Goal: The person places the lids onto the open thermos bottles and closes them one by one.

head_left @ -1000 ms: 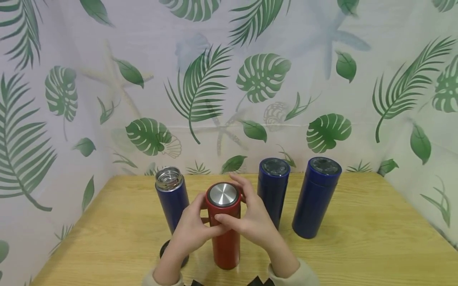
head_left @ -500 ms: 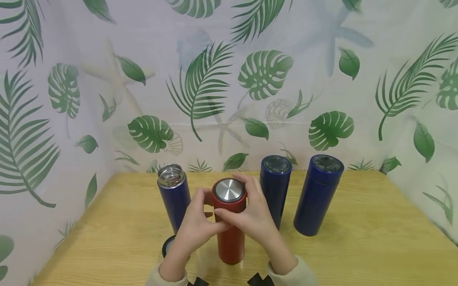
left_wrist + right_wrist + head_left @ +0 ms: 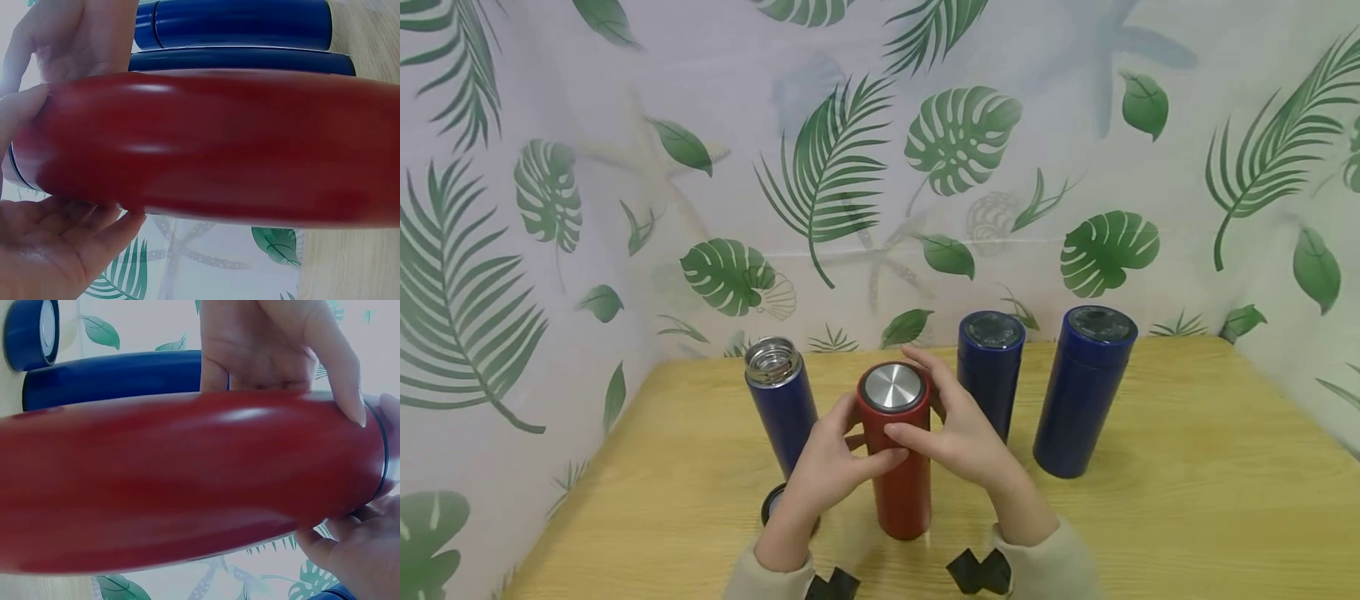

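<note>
A red thermos flask point(image 3: 904, 492) stands upright on the wooden table, showing a brushed silver disc ringed in black on its top. My left hand point(image 3: 831, 462) grips its upper body from the left, thumb across the front. From the right, my right hand point(image 3: 966, 437) holds it slightly higher, its thumb lying just below the upper rim. The fingers behind the flask are partly hidden. A blue flask point(image 3: 782, 417) without its lid stands behind my left hand, its steel mouth bare. Its round lid point(image 3: 30, 331), blue with a pale inside, lies on the table, partly behind my left wrist.
Two blue flasks with glossy dark tops stand to the right: a nearer-in one point(image 3: 990, 379) behind my right hand and another point(image 3: 1084, 400) farther right. Behind the table point(image 3: 1187, 467) hangs a leaf-printed cloth point(image 3: 850, 292).
The head view has shifted a little, so everything sits further right and higher. My right thumb has slid back to the right across the flask's front. Both hands keep their grip.
</note>
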A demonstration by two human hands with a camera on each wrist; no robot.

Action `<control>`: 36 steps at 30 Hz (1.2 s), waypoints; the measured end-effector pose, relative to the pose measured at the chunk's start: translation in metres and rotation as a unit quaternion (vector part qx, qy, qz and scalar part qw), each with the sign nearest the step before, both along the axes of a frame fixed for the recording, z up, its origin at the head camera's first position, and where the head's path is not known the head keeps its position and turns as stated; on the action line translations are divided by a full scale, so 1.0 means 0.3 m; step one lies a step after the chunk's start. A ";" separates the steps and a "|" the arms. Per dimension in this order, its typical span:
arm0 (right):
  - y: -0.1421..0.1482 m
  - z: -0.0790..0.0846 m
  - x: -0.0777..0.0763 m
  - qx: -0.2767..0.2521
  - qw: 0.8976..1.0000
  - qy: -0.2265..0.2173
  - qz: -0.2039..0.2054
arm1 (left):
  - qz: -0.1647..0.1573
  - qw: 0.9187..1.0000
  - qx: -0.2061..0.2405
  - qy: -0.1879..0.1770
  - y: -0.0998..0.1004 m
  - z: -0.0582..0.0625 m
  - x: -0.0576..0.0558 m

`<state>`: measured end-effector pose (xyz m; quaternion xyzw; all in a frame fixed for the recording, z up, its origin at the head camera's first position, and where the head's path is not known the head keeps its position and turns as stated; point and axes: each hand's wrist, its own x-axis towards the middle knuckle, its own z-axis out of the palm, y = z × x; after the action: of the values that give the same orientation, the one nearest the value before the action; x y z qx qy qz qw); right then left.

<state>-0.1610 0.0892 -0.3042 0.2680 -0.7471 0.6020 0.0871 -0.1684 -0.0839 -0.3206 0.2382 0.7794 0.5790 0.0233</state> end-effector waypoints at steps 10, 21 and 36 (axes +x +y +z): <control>-0.038 0.008 0.003 0.017 0.996 0.011 -0.084 | 0.078 0.996 -0.001 0.033 0.018 0.030 0.025; -0.062 0.000 0.022 0.030 0.993 -0.011 -0.114 | 0.097 0.993 -0.037 0.051 0.022 -0.011 0.019; -0.019 -0.004 0.002 -0.002 1.000 0.013 -0.018 | 0.000 1.000 0.013 0.003 -0.007 0.007 -0.003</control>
<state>-0.1603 0.0835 -0.3055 0.2618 -0.7498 0.5980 0.1080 -0.1692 -0.0859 -0.3185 0.2403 0.7716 0.5886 0.0181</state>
